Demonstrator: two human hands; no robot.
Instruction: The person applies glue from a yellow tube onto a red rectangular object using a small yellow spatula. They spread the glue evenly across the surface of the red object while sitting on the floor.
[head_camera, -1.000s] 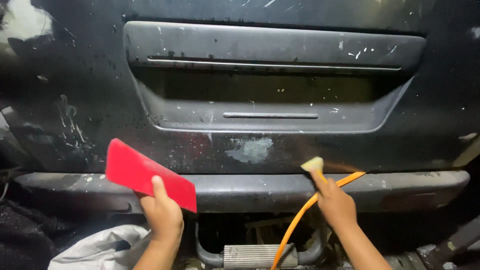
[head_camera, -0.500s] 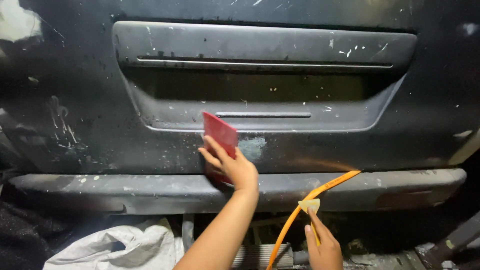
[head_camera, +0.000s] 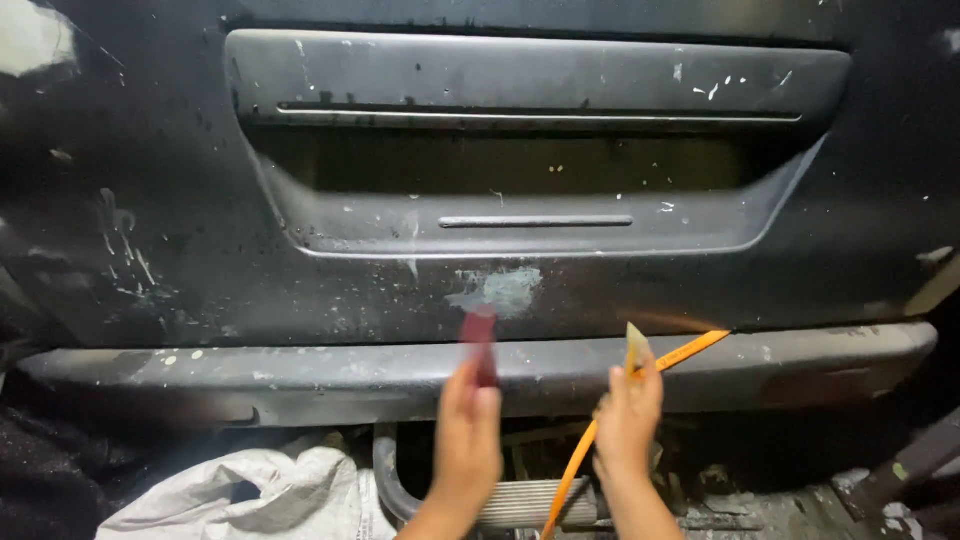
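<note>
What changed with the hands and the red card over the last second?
The left hand swept the red card from low left up to the pale patch, then dropped it below. The right hand dipped, then rose again, still gripping the small pale piece by the orange hose. Panel and bumper unchanged.

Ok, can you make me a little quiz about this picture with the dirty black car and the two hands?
1. True or false: the left hand holds a red scraper card.
2. Which hand is nearer the orange hose? A) left B) right
3. Fill in: the pale filler patch sits on the black panel, just above the ____.

Key:
1. True.
2. B, the right hand, which also holds a small pale yellowish piece.
3. Bumper.
</note>
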